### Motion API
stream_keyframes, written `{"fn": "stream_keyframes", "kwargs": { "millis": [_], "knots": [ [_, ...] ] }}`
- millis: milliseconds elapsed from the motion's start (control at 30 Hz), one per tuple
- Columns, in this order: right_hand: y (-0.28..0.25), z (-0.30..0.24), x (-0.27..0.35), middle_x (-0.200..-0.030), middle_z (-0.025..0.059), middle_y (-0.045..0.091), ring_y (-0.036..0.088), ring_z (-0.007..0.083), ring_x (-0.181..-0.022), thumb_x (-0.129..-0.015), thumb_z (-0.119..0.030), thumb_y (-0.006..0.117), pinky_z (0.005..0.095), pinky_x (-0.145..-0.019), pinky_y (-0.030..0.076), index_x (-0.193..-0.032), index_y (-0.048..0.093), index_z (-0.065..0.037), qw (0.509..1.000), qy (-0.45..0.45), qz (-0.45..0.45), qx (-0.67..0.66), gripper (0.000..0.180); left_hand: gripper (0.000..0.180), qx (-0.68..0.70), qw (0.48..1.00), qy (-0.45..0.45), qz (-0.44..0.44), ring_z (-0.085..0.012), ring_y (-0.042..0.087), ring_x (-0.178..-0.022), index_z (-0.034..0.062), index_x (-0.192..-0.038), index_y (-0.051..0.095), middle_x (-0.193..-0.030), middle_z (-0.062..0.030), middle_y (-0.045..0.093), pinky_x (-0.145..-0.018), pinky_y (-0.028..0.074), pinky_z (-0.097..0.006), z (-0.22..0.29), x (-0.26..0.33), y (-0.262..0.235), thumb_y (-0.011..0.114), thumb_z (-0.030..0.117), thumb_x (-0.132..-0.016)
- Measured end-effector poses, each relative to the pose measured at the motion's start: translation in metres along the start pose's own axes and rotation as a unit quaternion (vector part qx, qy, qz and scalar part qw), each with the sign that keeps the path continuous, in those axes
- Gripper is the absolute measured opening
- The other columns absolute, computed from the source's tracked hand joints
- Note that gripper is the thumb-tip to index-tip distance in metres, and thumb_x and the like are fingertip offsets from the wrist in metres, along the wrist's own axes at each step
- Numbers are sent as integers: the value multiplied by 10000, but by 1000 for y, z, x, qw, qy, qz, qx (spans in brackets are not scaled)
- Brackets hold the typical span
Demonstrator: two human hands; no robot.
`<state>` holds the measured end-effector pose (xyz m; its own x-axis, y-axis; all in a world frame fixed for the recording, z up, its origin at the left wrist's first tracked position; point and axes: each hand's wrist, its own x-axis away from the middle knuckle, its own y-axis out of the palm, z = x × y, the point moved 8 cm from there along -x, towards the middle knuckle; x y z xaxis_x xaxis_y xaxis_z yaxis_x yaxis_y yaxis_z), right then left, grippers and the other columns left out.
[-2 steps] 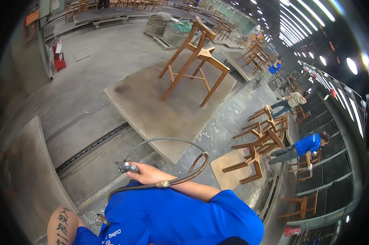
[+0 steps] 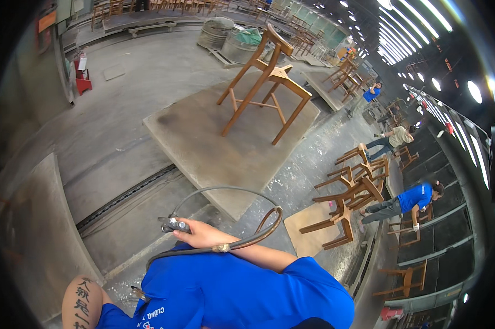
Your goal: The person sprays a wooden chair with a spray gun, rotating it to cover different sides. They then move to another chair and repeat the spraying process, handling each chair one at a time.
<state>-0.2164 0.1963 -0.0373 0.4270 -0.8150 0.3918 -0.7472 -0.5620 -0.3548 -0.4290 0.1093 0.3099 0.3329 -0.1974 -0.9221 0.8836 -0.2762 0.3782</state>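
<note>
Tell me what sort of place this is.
Probably a furniture factory's finishing area: a wooden chair frame stands on a flat platform, more chair frames cluster nearby, and the right hand holds what looks like a spray gun.

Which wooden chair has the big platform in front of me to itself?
The upright chair beyond your right hand: it stands alone on the brown platform, unlike the chairs clustered to its right.
</note>
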Motion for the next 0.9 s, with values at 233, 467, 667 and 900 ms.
{"fn": "stream_keyframes", "kwargs": {
  "millis": [233, 467, 667, 900],
  "knots": [
    [-4, -3, -1, -1011, 149, 694, 659, 262, -957, -995, -356, 573, 362, -848, 500, -1435, 479, -79, 1000, -6, -3, -6, 529, 237, -20, 999, -34, -14, -184, 610, -735, 19, -1008, 687, -905, -103, 655, -625, 486, -347, 1, 0, -11, 636, 225, -902],
    [4, 0, -5, -990, 49, 660, 583, 144, -877, -1010, -286, 588, 313, -794, 479, -1305, 563, -61, 996, 4, -34, -82, 372, 314, 56, 925, -337, -169, -242, 642, -822, -20, -1056, 695, -996, -152, 687, -696, 511, -369, -49, 23, -7, 691, 229, -864],
    [-24, -22, 7, -1045, 79, 671, 602, 151, -908, -994, -204, 605, 300, -800, 491, -1262, 594, -20, 998, 29, 27, -45, 325, 363, 455, 840, -246, -164, -285, 607, -887, -72, -1050, 646, -1016, -184, 632, -773, 475, -392, -50, 36, 31, 739, 252, -913],
    [-46, -26, -17, -1008, 72, 687, 592, 127, -825, -995, -198, 609, 284, -724, 482, -1193, 613, -13, 976, 68, 176, 110, 271, 347, 364, 896, -167, -190, -336, 619, -800, -60, -868, 645, -875, -188, 632, -806, 497, -441, -23, 36, 0, 736, 272, -911]
  ]
}}
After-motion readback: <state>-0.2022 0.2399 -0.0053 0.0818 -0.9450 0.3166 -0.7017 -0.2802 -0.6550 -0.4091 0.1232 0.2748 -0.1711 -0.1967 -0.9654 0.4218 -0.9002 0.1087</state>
